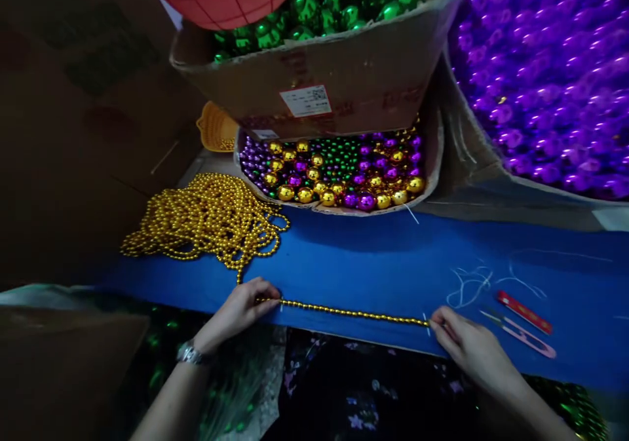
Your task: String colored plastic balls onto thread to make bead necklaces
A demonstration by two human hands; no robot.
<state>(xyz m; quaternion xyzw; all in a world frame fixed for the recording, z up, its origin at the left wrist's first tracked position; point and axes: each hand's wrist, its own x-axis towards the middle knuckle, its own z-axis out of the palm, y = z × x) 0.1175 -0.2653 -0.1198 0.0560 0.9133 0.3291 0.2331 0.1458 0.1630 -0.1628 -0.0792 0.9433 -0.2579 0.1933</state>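
Note:
A gold bead strand (354, 312) stretches nearly straight between my two hands, just above the near edge of the blue table surface (373, 264). My left hand (249, 302) pinches its left end, and beads run on from there to a heap of gold bead strands (206, 218) behind. The right end is pinched in my right hand (466, 339). Short white marks, perhaps thread, cross the strand close to each hand. To the right of my right hand lie pink thread snips (533, 337) and a red flat object (525, 311).
A cardboard box (363, 67) of green beads stands on a box of mixed beads (339, 172). Purple beads (550, 87) fill a large box at right. A yellow basket (216, 128) sits behind the gold heap. Loose white thread (469, 285) lies near the snips.

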